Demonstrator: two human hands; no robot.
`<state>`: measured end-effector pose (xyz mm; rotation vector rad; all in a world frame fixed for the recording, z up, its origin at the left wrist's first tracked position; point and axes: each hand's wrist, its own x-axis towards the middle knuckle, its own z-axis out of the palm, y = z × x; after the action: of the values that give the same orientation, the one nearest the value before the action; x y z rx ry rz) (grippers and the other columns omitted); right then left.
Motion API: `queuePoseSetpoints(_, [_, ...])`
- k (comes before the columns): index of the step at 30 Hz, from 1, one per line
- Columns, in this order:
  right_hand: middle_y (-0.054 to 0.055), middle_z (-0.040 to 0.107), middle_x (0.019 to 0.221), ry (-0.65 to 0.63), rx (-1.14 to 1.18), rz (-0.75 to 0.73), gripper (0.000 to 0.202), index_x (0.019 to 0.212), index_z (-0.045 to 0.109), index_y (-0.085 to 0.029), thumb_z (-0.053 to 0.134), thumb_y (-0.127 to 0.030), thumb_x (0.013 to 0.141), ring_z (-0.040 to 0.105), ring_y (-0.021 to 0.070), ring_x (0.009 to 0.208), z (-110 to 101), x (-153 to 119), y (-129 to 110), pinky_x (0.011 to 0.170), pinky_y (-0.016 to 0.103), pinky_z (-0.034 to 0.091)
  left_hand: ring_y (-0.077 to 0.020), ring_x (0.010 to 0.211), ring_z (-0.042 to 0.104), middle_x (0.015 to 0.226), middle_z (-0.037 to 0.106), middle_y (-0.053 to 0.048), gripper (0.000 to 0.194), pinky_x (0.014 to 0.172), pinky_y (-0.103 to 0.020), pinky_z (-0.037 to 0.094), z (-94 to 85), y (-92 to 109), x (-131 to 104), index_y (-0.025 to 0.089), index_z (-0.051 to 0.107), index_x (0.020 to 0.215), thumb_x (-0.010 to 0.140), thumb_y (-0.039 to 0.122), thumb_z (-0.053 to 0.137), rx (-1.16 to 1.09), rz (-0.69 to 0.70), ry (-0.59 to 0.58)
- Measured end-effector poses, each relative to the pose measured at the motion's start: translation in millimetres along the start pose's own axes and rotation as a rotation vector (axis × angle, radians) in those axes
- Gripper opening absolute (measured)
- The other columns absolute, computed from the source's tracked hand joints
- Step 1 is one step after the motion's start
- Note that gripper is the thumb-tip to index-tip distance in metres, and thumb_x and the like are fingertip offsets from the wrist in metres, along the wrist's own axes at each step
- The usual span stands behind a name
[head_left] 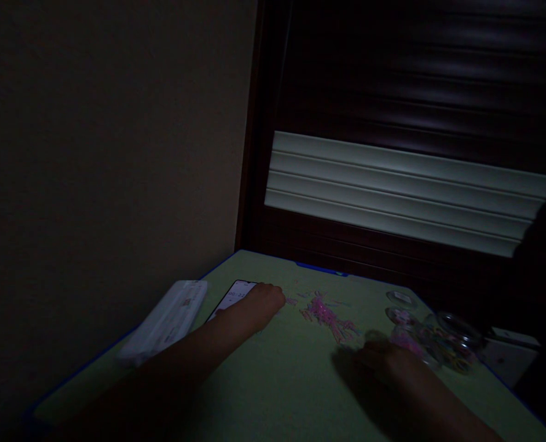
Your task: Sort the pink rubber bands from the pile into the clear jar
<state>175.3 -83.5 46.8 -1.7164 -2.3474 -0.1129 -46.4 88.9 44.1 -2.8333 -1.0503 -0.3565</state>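
Observation:
My left hand [264, 302] is at the table's middle left, its fingers curled down beside the phone; its fingertips are mostly hidden, and I cannot make out what they hold. A few pink pieces lie just right of it. Farther right is a loose pile of thin pink and pale pieces [324, 312], perhaps paper clips, too dim to name surely. My right hand [380, 359] hovers low at the near right of the pile, smeared by motion, so its fingers are unclear. Behind its wrist stands a clear jar [457, 344] of coloured loops.
A phone [229, 298] showing a timer lies partly under my left forearm. A white packet [167, 319] rests along the left edge. At right sit a clear lid [400, 299] and a small clear container [400, 316]. The pale green table [273, 393] has a blue rim; a wall stands left.

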Motion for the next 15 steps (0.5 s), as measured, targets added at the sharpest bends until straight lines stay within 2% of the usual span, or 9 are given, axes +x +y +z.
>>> queuePoseSetpoints(7, [0.003, 0.064, 0.072, -0.038, 0.027, 0.004, 0.028, 0.073, 0.062, -0.021, 0.040, -0.020, 0.091, 0.057, 0.0121, 0.059, -7.3, 0.2, -3.7, 0.051, 0.022, 0.035, -0.0226, 0.076, 0.063, 0.073, 0.065, -0.007, 0.007, 0.072, -0.029, 0.044, -6.8, 7.3, -3.3, 0.016, 0.062, 0.070, 0.078, 0.016, 0.061, 0.058, -0.048, -0.035])
queuePoseSetpoints(15, [0.002, 0.063, 0.071, -0.007, 0.028, 0.003, 0.027, 0.072, 0.062, -0.022, 0.041, -0.018, 0.090, 0.056, 0.0125, 0.059, -1.0, -0.5, 0.2, 0.050, 0.023, 0.035, -0.0207, 0.078, 0.062, 0.075, 0.064, -0.005, 0.006, 0.071, -0.027, 0.044, -4.5, 6.3, -5.0, 0.017, 0.062, 0.076, 0.080, 0.020, 0.060, 0.072, -0.051, -0.022])
